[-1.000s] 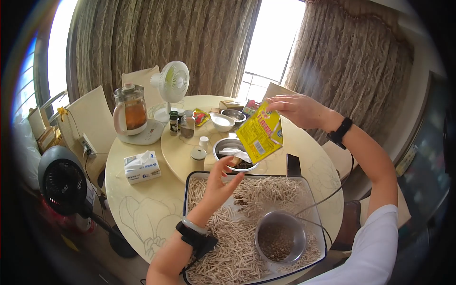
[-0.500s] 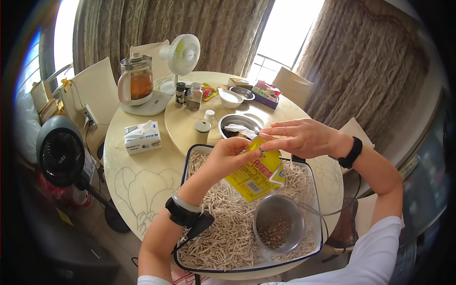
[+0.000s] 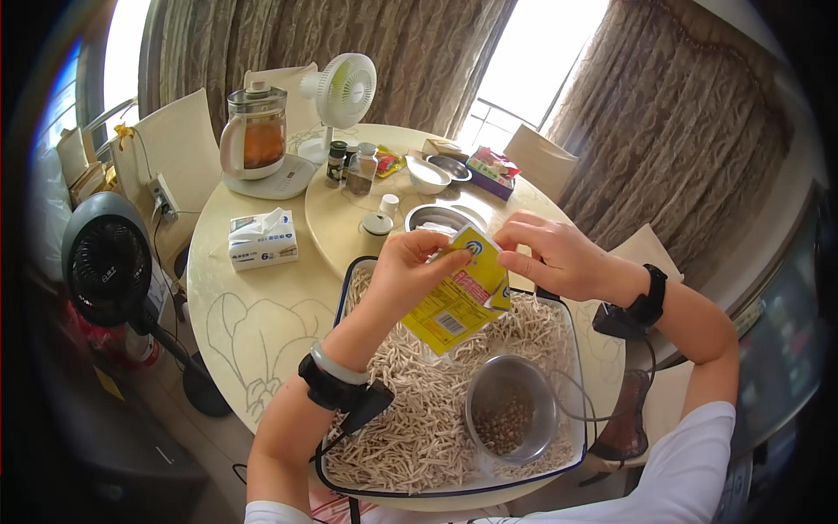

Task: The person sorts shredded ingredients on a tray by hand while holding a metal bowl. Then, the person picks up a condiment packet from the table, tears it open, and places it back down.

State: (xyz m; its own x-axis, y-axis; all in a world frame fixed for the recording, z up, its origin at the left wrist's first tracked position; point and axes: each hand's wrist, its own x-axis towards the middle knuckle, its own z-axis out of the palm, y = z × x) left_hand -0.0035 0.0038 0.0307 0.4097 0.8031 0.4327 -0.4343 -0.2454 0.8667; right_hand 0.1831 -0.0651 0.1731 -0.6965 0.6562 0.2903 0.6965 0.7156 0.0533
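A yellow packet (image 3: 456,293) with red print and a barcode hangs tilted over the tray. My left hand (image 3: 415,272) pinches its upper left edge between thumb and fingers. At the upper right edge of the packet, my right hand (image 3: 554,258) has its thumb and fingers closed together. Below the packet, a large white tray with a dark rim (image 3: 580,384) holds many pale, short stick-like pieces (image 3: 401,428). A round metal bowl (image 3: 539,437) with small brown pieces inside rests in the tray's right part.
A tissue pack (image 3: 262,243) lies left on the round table (image 3: 236,323). Behind it stand a glass kettle (image 3: 259,140) and a white fan (image 3: 345,92). Jars (image 3: 360,170), bowls and a box (image 3: 491,170) stand farther back. A black fan (image 3: 109,262) stands at left.
My right hand has shifted right and slightly down, from across the packet's top to its right edge. The packet has moved slightly left and up, showing more of its top.
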